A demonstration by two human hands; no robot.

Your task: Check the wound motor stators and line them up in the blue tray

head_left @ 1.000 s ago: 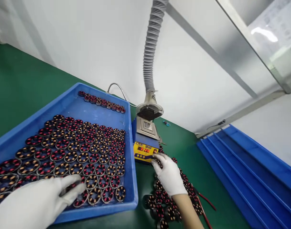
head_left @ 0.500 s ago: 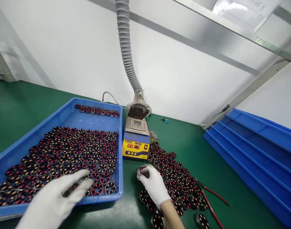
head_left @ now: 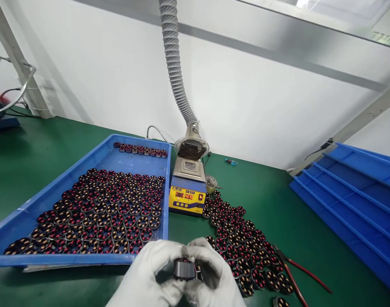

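Observation:
In white gloves, my left hand (head_left: 150, 273) and my right hand (head_left: 212, 273) meet at the bottom middle of the head view. Between their fingertips is a dark, ring-shaped motor stator (head_left: 184, 269), seen from its black side, both hands closed on it. Fingers hide its ends, so I cannot tell whether a second one is held too. Left of my hands, a blue tray (head_left: 167, 204) holds rows of stators (head_left: 111, 208) with red and copper-coloured windings. More loose stators (head_left: 236, 230) lie on the green table to the right.
A blue and yellow heating unit (head_left: 187, 194) with lit digits stands behind my hands. Over it hangs a grey extraction hose (head_left: 175, 64). Red-handled pliers (head_left: 293, 268) lie right of the loose stators. Blue stacked trays (head_left: 351, 204) stand at the right.
My left hand has come right from over the tray and my right hand has drawn in from the loose stators. They now meet around a stator. The view has shifted slightly.

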